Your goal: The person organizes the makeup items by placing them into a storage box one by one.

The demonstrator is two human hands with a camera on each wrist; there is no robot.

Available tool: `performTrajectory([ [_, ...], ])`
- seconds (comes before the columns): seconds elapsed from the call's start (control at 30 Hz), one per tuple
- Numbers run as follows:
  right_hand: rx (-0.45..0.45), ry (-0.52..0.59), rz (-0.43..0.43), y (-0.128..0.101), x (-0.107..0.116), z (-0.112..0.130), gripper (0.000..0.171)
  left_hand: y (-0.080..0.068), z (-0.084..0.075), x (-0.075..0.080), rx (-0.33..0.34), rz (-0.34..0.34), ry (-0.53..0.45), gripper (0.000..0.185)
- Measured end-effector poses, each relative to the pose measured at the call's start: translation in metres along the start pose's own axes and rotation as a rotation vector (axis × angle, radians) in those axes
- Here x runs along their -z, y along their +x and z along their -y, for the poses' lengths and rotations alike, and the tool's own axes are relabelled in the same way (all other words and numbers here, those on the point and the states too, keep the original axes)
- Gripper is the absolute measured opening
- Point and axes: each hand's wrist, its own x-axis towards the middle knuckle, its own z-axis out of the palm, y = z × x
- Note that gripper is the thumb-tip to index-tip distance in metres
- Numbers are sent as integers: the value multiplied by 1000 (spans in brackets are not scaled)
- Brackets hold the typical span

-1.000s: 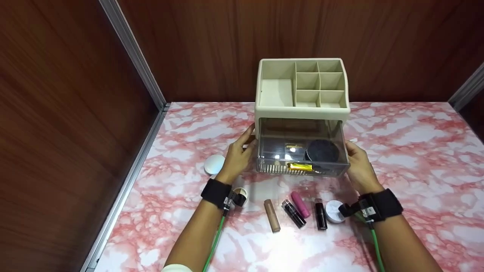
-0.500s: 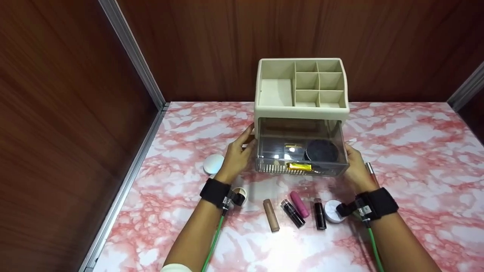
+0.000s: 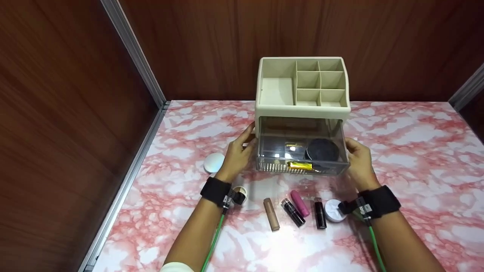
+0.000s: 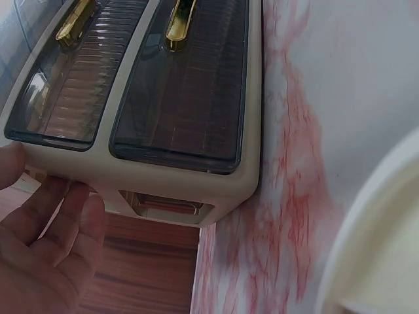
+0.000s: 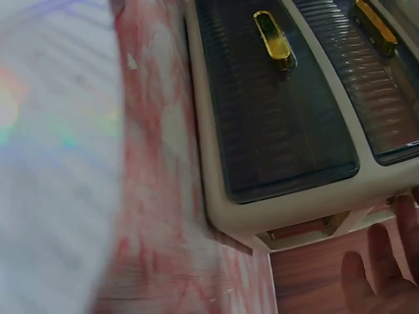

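**Currently: Both Hands Flank the Organizer**

Left hand [image 3: 237, 156] rests against the left side wall of the cream organizer [image 3: 302, 109], fingers extended and relaxed, thumb raised toward the upper edge; the grip is spread, not pinching. Right hand [image 3: 358, 160] lies against the right side wall in a mirrored pose, fingers likewise straight and flat on the plastic. Both forearms run in from the near edge, wrists bent slightly inward, each carrying a black wrist strap with a green cable.

Organizer position: centre of the tabletop [image 3: 416, 151], toward the back wall. Its open top is divided into one large compartment and six small ones. Below sit smoky transparent drawers [image 3: 301, 151] with gold handles; a dark round item shows through the front.

In front of the organizer, between the wrists, lie a tan tube [image 3: 271, 214], a black lipstick [image 3: 293, 212], a pink lipstick [image 3: 300, 203], a dark lipstick [image 3: 320, 214] and a white round jar [image 3: 334, 210]. A white round compact [image 3: 214, 163] lies just left of the left hand.

Surface: pink-and-white marble pattern. Enclosure: brown wood-grain panels [image 3: 64, 113] joined by metal corner rails.
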Motion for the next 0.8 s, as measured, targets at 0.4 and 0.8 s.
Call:
performTrajectory([
  [0.4,-24,120,44,11,6,-18,17,3,-4,1,-1,20,4,52],
  [0.8,-37,92,24,14,4,-19,12,-7,-19,16,-31,34,121,60],
])
